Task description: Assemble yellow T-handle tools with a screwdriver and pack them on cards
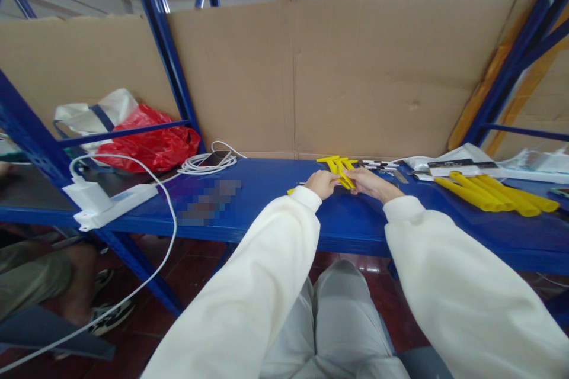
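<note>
Both of my hands meet over the blue table (267, 207), a little right of centre. My left hand (323, 183) has its fingers closed on yellow pieces (341, 167), which have T-shaped ends pointing away from me. From the other side my right hand (368, 182) pinches the same yellow pieces. Small black and white items (377, 164) lie just beyond my right hand. Part of another yellow thing (290, 191) shows beside my left sleeve. Several yellow tubes (502, 192) lie at the right of the table.
At the left are a white power strip (128, 201) with a plugged-in adapter (91, 195), a coiled white cable (191, 166) and a red bag (151, 139). Cardboard (355, 71) walls the back between blue posts. Another person's leg (80, 278) shows at lower left.
</note>
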### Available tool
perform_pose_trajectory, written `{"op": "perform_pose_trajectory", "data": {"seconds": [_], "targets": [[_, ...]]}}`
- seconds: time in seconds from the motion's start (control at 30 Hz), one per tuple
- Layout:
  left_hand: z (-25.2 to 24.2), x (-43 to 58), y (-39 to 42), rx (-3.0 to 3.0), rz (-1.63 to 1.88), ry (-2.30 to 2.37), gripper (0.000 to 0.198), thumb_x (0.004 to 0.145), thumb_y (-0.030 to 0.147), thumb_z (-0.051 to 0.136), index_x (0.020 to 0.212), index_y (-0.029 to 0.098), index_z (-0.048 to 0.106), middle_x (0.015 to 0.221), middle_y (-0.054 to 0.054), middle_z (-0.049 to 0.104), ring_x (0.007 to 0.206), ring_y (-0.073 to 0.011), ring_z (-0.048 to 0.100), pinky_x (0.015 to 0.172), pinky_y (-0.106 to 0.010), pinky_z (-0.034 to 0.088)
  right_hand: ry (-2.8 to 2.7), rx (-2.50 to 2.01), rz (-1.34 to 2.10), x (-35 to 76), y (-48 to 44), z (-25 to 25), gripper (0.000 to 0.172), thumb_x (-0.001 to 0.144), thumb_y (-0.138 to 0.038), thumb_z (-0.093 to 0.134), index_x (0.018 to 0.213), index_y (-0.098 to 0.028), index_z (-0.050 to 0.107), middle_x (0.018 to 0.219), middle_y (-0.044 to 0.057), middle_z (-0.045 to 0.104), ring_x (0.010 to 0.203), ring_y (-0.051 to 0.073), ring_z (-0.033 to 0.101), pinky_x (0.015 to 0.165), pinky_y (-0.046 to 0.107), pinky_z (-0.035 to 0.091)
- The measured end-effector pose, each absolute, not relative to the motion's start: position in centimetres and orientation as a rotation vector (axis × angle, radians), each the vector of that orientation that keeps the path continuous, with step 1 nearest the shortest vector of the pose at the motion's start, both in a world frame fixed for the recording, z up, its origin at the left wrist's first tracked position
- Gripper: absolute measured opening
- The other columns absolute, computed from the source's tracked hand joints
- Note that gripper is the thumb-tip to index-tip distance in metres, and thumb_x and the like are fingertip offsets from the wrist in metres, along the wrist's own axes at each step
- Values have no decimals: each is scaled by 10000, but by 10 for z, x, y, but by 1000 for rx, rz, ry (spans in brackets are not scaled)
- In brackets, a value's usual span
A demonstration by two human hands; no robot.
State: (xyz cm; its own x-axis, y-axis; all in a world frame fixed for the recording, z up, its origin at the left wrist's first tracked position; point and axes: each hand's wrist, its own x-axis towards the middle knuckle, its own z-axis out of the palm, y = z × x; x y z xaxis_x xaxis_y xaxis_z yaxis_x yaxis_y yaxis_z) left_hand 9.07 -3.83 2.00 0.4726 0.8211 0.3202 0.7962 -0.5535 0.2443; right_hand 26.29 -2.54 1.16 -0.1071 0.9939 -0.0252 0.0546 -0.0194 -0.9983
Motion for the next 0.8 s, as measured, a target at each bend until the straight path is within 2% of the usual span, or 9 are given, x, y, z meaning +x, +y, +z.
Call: {"op": "perform_pose_trajectory", "data": {"seconds": [0.23,0.37,0.47,0.8], "targets": [[22,92,-43,2612,679,1473,329,1039,284,593,1283,277,814,1269,-81,810,1221,-262,748,1063,-337,555,-1294,-1222,1272,261,-27,13,149,949,-255,768,903,-165,659,576,-3,568,458,119,476,366,201,362],[23,93,-45,2559,709,1554,407,1094,374,494,1101,219,870,1097,-117,845,1119,-275,784,965,-323,571,-1311,-1227,1264,260,-27,13,176,944,-274,773,879,-176,642,560,-19,535,464,119,461,382,204,367],[23,93,-43,2541,754,1580,400,1083,393,523,1037,215,879,1010,-111,850,1055,-260,796,902,-289,563,-1313,-1257,1257,259,-26,12,178,959,-278,748,865,-185,628,550,-19,530,464,123,460,386,205,370],[19,92,-35,2434,882,1555,319,1044,411,613,1120,246,876,1142,-78,845,1118,-262,778,958,-304,573,-1345,-1187,1284,259,-27,13,185,936,-271,770,857,-179,631,545,-9,541,440,125,463,359,209,343]]}}
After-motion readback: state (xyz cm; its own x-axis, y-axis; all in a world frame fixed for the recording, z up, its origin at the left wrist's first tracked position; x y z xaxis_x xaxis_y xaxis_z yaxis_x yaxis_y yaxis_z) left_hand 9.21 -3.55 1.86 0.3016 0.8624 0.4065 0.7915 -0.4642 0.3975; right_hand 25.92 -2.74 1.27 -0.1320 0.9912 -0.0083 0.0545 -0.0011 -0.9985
